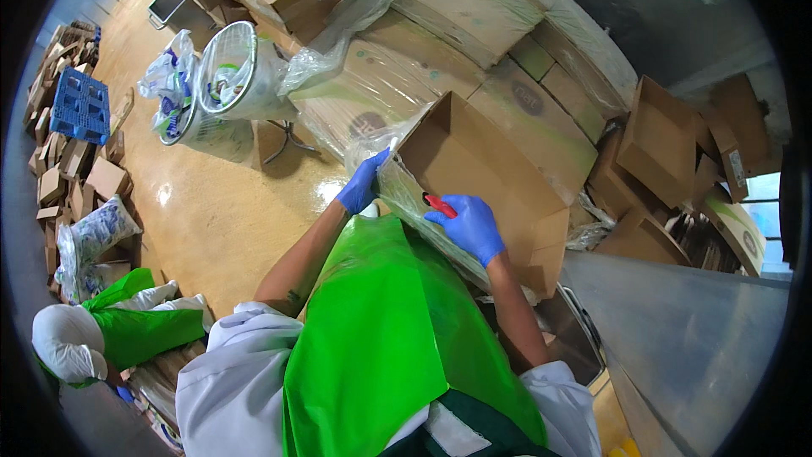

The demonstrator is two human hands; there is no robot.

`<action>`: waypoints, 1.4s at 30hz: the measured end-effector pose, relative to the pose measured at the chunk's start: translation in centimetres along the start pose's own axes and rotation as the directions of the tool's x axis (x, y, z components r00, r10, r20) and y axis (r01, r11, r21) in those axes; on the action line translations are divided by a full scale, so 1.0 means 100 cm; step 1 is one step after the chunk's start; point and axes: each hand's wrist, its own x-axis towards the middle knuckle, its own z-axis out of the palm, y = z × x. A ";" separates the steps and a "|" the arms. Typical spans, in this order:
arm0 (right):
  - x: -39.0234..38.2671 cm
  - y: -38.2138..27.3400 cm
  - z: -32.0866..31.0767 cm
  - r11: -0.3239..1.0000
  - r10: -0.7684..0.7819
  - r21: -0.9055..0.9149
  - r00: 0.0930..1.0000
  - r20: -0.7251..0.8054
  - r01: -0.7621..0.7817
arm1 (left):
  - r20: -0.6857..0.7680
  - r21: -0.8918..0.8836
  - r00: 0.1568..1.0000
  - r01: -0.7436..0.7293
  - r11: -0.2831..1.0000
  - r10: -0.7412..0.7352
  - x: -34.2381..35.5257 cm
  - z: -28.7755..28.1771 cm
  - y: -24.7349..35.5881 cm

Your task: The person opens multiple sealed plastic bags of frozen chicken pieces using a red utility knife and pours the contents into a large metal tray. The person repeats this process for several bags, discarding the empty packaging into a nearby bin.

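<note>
An empty-looking open cardboard box [474, 148] lies tilted in front of me, against a stack of film-wrapped cartons. Clear plastic film [402, 190] hangs along its near side. My left hand [362, 184], in a blue glove, is closed on the film at the box's left corner. In my gloved right hand [469, 228] is a red-handled cutter [439, 206], held close to the film at the box's near edge. The blade cannot be made out.
Two wire baskets [228, 68] with plastic bags stand left of the stacked cartons [533, 110]. Loose boxes [660, 144] pile up at right, above a grey panel [677, 330]. Far left are more boxes, a blue pallet [80, 106] and a bending person in a green apron [144, 326].
</note>
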 end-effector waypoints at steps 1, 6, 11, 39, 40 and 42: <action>-0.003 -0.004 -0.003 1.000 0.016 -0.012 1.000 -0.024 -0.017 | 0.026 -0.033 0.998 -0.061 0.998 0.062 0.000 0.007 0.002; -0.016 -0.008 0.002 0.999 0.025 0.048 0.995 -0.099 -0.021 | -0.152 0.161 0.965 -0.189 0.969 0.214 0.022 -0.004 -0.011; -0.015 -0.023 0.022 0.989 0.012 0.150 0.999 -0.040 -0.006 | -0.177 0.522 0.919 -0.216 0.825 0.353 0.012 0.011 -0.001; 0.022 -0.092 -0.023 0.677 0.321 0.723 0.940 -0.117 -0.141 | -0.049 -0.827 0.990 -0.115 0.550 0.133 0.078 -0.163 -0.006; 0.016 -0.089 -0.031 0.681 0.306 0.723 0.943 -0.132 -0.120 | -0.101 -0.777 0.987 -0.158 0.609 0.128 0.079 -0.159 0.003; 0.004 -0.083 -0.046 0.679 0.316 0.722 0.941 -0.124 -0.133 | -0.222 -0.464 0.929 -0.369 0.805 0.298 0.069 -0.152 0.034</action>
